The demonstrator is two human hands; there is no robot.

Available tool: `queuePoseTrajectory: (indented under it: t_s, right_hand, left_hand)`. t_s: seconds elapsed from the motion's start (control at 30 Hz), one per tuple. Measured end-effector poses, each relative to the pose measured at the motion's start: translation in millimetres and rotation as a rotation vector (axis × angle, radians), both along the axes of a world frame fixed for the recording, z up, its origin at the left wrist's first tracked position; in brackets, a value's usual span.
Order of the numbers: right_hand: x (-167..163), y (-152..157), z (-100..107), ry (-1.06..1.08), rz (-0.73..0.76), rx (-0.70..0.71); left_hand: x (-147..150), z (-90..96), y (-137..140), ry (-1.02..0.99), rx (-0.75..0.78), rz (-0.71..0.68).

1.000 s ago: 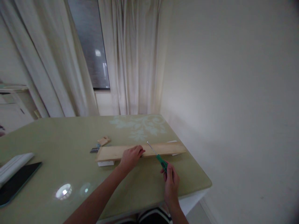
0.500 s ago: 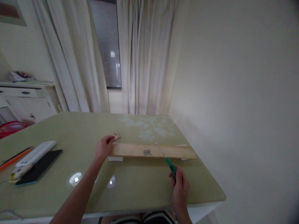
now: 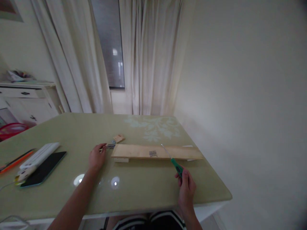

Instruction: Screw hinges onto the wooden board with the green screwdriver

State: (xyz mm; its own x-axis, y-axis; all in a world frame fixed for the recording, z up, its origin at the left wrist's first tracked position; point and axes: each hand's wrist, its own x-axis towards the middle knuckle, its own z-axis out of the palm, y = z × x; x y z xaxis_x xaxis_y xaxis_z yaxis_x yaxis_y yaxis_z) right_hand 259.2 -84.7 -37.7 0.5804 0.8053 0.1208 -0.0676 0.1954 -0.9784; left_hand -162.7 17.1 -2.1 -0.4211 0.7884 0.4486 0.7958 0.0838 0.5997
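Note:
My right hand (image 3: 187, 185) is closed round the green handle of a screwdriver (image 3: 177, 166), its shaft slanting up and left over a wooden board (image 3: 134, 151). The board lies across white supports (image 3: 122, 160), and a small metal hinge (image 3: 153, 153) rests on it. Just left of the board is my left hand (image 3: 97, 156), fingertips pinched together; what they hold, if anything, is too small to make out. Beside those fingertips lie small metal pieces (image 3: 111, 146), partly behind the board's end. A small wooden piece (image 3: 118, 138) sits just beyond them.
To the left on the green table (image 3: 144, 188) lie a black phone-like slab (image 3: 45, 171), a white power strip (image 3: 40, 155) and an orange-and-black tool (image 3: 16, 161). A wall (image 3: 251, 111) stands along the right side, with curtains (image 3: 153, 64) behind the table.
My left hand has drawn away from the small wooden piece, left and slightly toward me, uncovering the metal pieces. My right hand keeps its grip on the screwdriver, nearly in place.

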Motion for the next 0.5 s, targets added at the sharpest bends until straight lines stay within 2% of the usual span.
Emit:
queuePoseTrajectory:
  t_s: [0.07, 0.1, 0.2, 0.3, 0.33, 0.4, 0.5]
  right_hand:
    - [-0.2, -0.3, -0.4, -0.005, -0.001, 0.000]
    - [-0.3, -0.6, -0.3, -0.009, -0.003, 0.000]
    - [-1.2, -1.3, 1.5, -0.018, -0.010, 0.004]
    - [-1.9, -1.6, 3.5, -0.024, -0.008, 0.011]
    - [-2.0, -1.6, 3.7, -0.026, -0.007, 0.010]
    - [-1.9, -1.9, 2.9, -0.028, -0.003, 0.003]
    - [-1.2, -2.4, 0.2, -0.027, 0.004, -0.006]
  left_hand:
    - [24.3, 7.7, -5.1, 0.073, 0.127, -0.038]
    - [42.4, 10.7, -7.9, 0.118, 0.175, -0.114]
    - [111.9, 12.3, -15.4, 0.278, 0.223, -0.492]
    - [174.1, 2.8, -20.1, 0.499, 0.213, -0.847]
    - [187.6, -1.4, -21.0, 0.525, 0.218, -0.888]
    - [201.4, -8.6, -21.6, 0.556, 0.221, -0.936]
    - [191.9, -10.3, -19.5, 0.542, 0.217, -0.951]
